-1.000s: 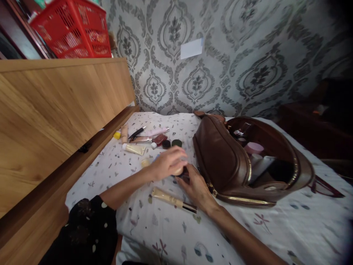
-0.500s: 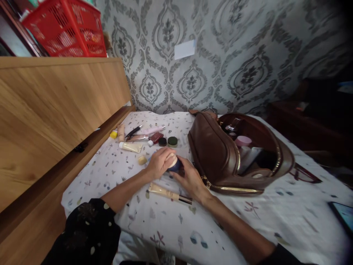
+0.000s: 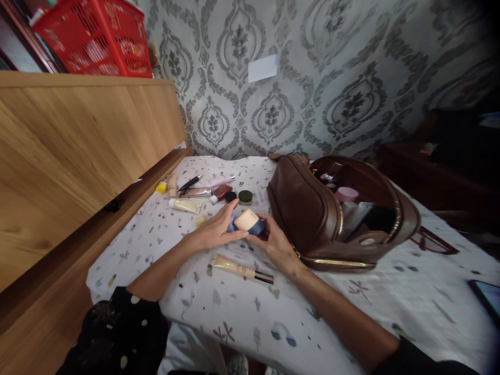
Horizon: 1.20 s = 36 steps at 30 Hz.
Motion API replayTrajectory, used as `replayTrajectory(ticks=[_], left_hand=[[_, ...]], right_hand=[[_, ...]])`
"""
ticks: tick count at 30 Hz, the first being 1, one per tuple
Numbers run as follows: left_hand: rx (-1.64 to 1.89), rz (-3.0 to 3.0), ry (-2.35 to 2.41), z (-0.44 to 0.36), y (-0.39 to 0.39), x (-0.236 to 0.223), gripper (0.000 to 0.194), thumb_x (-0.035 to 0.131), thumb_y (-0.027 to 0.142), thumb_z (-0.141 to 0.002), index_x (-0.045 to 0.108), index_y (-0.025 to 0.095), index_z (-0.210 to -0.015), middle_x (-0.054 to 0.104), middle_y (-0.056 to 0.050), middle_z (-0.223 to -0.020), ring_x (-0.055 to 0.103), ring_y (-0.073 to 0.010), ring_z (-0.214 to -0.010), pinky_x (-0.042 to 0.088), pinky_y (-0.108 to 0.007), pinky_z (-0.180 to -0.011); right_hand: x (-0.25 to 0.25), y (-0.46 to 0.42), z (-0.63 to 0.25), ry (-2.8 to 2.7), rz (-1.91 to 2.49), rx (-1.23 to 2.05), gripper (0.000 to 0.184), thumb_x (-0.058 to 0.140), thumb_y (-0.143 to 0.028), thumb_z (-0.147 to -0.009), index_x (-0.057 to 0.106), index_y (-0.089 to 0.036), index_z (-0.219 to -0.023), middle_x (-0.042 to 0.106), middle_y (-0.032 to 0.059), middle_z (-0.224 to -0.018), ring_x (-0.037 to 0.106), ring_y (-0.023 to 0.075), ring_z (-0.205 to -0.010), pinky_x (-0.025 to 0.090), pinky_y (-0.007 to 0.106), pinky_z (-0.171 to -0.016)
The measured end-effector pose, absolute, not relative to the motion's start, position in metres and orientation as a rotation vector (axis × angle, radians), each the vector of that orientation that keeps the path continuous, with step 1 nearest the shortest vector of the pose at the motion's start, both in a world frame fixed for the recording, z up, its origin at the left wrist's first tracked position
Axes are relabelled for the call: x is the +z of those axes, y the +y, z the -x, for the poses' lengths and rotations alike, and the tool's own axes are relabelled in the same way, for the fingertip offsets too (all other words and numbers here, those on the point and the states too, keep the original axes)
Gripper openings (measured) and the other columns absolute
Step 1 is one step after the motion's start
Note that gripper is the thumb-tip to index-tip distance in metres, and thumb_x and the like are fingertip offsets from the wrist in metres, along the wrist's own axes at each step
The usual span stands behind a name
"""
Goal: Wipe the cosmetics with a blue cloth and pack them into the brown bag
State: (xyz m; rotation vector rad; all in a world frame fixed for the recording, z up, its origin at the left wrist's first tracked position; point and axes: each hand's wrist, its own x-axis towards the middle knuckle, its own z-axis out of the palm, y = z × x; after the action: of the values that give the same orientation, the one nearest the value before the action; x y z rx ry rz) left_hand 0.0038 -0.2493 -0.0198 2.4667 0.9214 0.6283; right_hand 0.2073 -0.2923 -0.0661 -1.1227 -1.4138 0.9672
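A small round jar (image 3: pixel 247 221), cream-topped with a navy lower part, is tilted in my right hand (image 3: pixel 273 242), whose fingers and thumb are closed around its navy side. My left hand (image 3: pixel 214 229) is at the jar's left, thumb stretched below and fingers above. Between them shows a light blue piece (image 3: pixel 232 223), its kind unclear, close against the jar. Below both hands lies a beige cosmetic tube (image 3: pixel 234 267) with a dark and gold cap. A small yellowish item (image 3: pixel 200 222) is partly hidden behind my left hand.
An open brown leather bag (image 3: pixel 308 208) holding cosmetics stands at right, with glasses (image 3: pixel 435 242) and a phone (image 3: pixel 486 297) beyond. Several tubes, including a cream tube (image 3: pixel 185 205), and a green-lidded jar (image 3: pixel 245 196) lie behind. A wooden panel (image 3: pixel 86 151) borders the left.
My left hand has come off the top of the jar and opened out to its left. The jar's cream top now shows, and the light blue piece is visible between thumb and fingers.
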Motion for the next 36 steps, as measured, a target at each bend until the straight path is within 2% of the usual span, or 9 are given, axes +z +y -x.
replayTrajectory(ticks=[3,6,11,16,21,24,28,32,36], left_hand=[[0.509,-2.569,1.018,0.008,-0.247,-0.013,0.064,0.06,0.051,-0.09,0.039,0.021,-0.143,0.048,-0.017,-0.145,0.047,-0.0333,-0.135,0.043,-0.047,-0.109],[0.478,-2.632,1.112,0.014,-0.241,-0.007,0.027,0.052,0.043,-0.095,0.059,0.02,-0.106,0.064,-0.01,-0.11,0.062,-0.0284,-0.106,0.05,-0.041,-0.093],[0.862,-2.269,1.31,0.015,-0.228,-0.01,0.04,0.039,0.049,-0.099,0.05,0.021,-0.073,0.056,-0.001,-0.071,0.057,-0.019,-0.071,0.048,-0.033,-0.073],[1.124,-1.844,1.206,0.014,-0.217,-0.022,0.04,0.043,0.052,-0.097,0.063,0.018,-0.096,0.067,-0.003,-0.089,0.063,-0.0192,-0.087,0.051,-0.03,-0.082],[1.268,-1.735,1.109,0.007,-0.221,-0.023,0.045,0.041,0.052,-0.099,0.063,0.018,-0.116,0.07,-0.007,-0.115,0.066,-0.0225,-0.107,0.051,-0.034,-0.096],[1.235,-1.888,0.952,-0.003,-0.24,-0.015,0.05,0.034,0.054,-0.102,0.058,0.021,-0.132,0.064,-0.009,-0.134,0.06,-0.0249,-0.123,0.047,-0.039,-0.107],[0.934,-2.309,0.561,-0.012,-0.267,-0.007,0.058,0.038,0.062,-0.099,0.059,0.025,-0.138,0.041,-0.01,-0.158,0.038,-0.031,-0.146,0.027,-0.047,-0.123],[0.897,-2.262,0.564,-0.011,-0.273,-0.007,0.058,0.039,0.056,-0.101,0.04,0.029,-0.153,0.037,-0.008,-0.161,0.033,-0.0284,-0.149,0.023,-0.046,-0.125],[1.01,-1.941,0.636,-0.01,-0.265,-0.01,0.055,0.041,0.047,-0.102,0.039,0.026,-0.153,0.049,-0.01,-0.153,0.046,-0.0273,-0.14,0.034,-0.043,-0.119]], right_hand=[[-0.068,-0.291,-0.207,-1.386,1.142,0.978,0.064,0.076,-0.05,-0.07,0.051,-0.02,-0.12,0.067,0.01,-0.112,0.066,0.0259,-0.101,0.056,0.04,-0.087],[-0.066,-0.292,-0.206,-1.332,1.135,1.021,0.064,0.076,-0.05,-0.069,0.051,-0.02,-0.119,0.068,0.011,-0.111,0.066,0.0274,-0.103,0.055,0.043,-0.09],[-0.058,-0.296,-0.204,-1.261,1.121,1.055,0.061,0.079,-0.05,-0.068,0.053,-0.021,-0.115,0.07,0.0106,-0.11,0.066,0.0293,-0.105,0.053,0.046,-0.094],[-0.055,-0.3,-0.203,-1.231,1.099,1.086,0.062,0.076,-0.057,-0.07,0.054,-0.022,-0.116,0.068,0.01,-0.113,0.066,0.0284,-0.105,0.057,0.04,-0.084],[-0.051,-0.302,-0.203,-1.213,1.084,1.104,0.058,0.073,-0.057,-0.072,0.054,-0.022,-0.115,0.069,0.0089,-0.108,0.066,0.027,-0.099,0.058,0.034,-0.072],[-0.048,-0.303,-0.202,-1.208,1.079,1.142,0.055,0.074,-0.054,-0.071,0.056,-0.022,-0.111,0.069,0.0086,-0.106,0.066,0.0265,-0.097,0.058,0.034,-0.069],[-0.045,-0.304,-0.203,-1.271,1.068,1.184,0.052,0.073,-0.054,-0.07,0.059,-0.02,-0.108,0.068,0.0057,-0.095,0.065,0.0225,-0.082,0.057,0.035,-0.067],[-0.045,-0.304,-0.203,-1.26,1.047,1.198,0.05,0.075,-0.052,-0.069,0.06,-0.02,-0.105,0.067,0.0048,-0.092,0.063,0.0203,-0.076,0.056,0.033,-0.063],[-0.042,-0.307,-0.203,-1.199,0.993,1.255,0.074,0.078,-0.046,-0.069,0.048,-0.021,-0.132,0.068,0.0048,-0.096,0.061,0.0176,-0.072,0.053,0.03,-0.058]])
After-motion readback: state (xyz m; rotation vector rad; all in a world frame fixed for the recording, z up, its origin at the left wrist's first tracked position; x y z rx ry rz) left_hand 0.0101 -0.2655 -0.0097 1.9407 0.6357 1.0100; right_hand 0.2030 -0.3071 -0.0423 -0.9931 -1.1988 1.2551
